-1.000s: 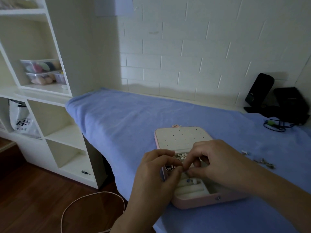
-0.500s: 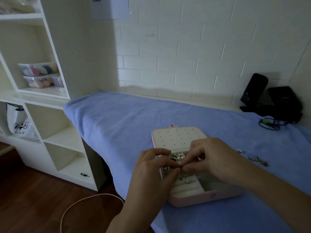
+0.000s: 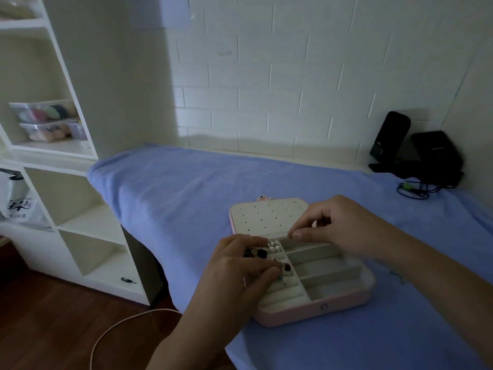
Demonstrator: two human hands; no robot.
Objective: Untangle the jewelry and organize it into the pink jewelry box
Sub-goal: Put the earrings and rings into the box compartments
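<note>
Pink jewelry box (image 3: 314, 313) is set open on a blue-towelled bench (image 3: 186, 196) below a tiled wall (image 3: 293, 89); jewelry (image 3: 262, 253) is gripped by the left hand (image 3: 234, 271); the right hand (image 3: 338, 225) is pinched, contents indiscernible.

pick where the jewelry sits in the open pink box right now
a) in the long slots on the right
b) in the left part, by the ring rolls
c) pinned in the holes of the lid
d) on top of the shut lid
b: the jewelry is bunched in the left part of the box, above the ring rolls, right by the fingers of the left hand.
</note>
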